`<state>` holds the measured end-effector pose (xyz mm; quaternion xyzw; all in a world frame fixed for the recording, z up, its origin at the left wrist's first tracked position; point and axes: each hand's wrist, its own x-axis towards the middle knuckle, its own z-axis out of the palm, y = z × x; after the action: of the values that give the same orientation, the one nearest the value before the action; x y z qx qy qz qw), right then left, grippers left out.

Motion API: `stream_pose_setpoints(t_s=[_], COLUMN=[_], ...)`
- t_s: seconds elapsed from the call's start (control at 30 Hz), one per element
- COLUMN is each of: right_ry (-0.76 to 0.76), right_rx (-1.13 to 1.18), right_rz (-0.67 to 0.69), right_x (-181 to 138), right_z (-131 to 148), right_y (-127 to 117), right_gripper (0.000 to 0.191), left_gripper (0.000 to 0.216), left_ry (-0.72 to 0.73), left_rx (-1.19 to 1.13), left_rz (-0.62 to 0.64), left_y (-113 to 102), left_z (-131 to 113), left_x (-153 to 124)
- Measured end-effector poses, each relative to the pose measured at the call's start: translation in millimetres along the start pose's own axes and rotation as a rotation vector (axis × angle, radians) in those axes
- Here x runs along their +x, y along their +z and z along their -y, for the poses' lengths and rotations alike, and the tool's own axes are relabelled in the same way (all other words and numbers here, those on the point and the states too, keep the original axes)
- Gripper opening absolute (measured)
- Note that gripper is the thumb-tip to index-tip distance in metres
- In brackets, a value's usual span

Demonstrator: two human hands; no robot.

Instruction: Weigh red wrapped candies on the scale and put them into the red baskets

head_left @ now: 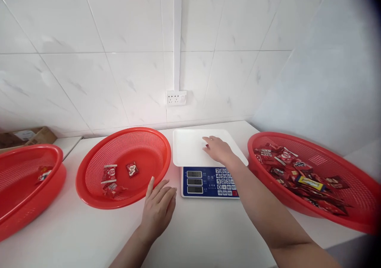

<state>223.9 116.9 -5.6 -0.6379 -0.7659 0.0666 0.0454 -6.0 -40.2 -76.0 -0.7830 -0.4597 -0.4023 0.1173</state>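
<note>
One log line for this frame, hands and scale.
left hand: flat on counter beside middle basket | right hand: on scale tray, small red item at fingertips | right basket: full of candy

Bright, even light with soft glare on the wall tiles (119,42); edges bend, right corners vignette dark.

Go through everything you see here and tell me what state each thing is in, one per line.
Scale: switched on, display lit.
Scale tray: right hand resting on it.
Left hand: flat on counter, holding nothing.
Middle basket: few candies.
Right basket: many candies.
Left basket: one candy.
</note>
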Motion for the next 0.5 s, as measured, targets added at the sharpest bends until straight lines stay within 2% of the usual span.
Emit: stream_pose_setpoints(t_s=[0.1,0.17,0.3,0.37,0.4,0.47,0.5], right_ry=[0.028,0.021,-0.055,-0.129,-0.206,-0.538,-0.604], right_rx=[0.037,0.083,0.260,0.358,0.420,0.621,0.613], right_rz=[0.025,0.017,-0.046,-0.082,-0.082,-0.065,-0.092], right_x=[0.9,3.8,6.0,3.2,1.4,-2.1,-3.9], right_z=[-16.9,-13.1,24.3,48.7,58.9,69.6,68.2], right_y=[6.5,7.0,-0.1,-6.4,-9.9,-16.4,-19.3], right_gripper=[0.039,0.036,0.039,0.049,0.057,0.069,0.069], left_gripper=[0.015,0.015,0.017,0.018,0.018,0.016,0.016], left_ry=[0.007,0.007,0.095,0.145,0.159,0.168,0.164], left_rx=[0.045,0.064,0.107,0.141,0.157,0.190,0.209], left_rz=[0.014,0.024,0.076,0.073,0.063,0.037,0.020], left_y=[0.4,0.4,-0.8,-1.5,-1.6,-1.8,-1.9], left_z=[3.0,5.4,12.2,17.0,19.8,26.4,30.1], left_x=[0.5,0.5,-0.7,-0.5,0.2,2.6,4.1])
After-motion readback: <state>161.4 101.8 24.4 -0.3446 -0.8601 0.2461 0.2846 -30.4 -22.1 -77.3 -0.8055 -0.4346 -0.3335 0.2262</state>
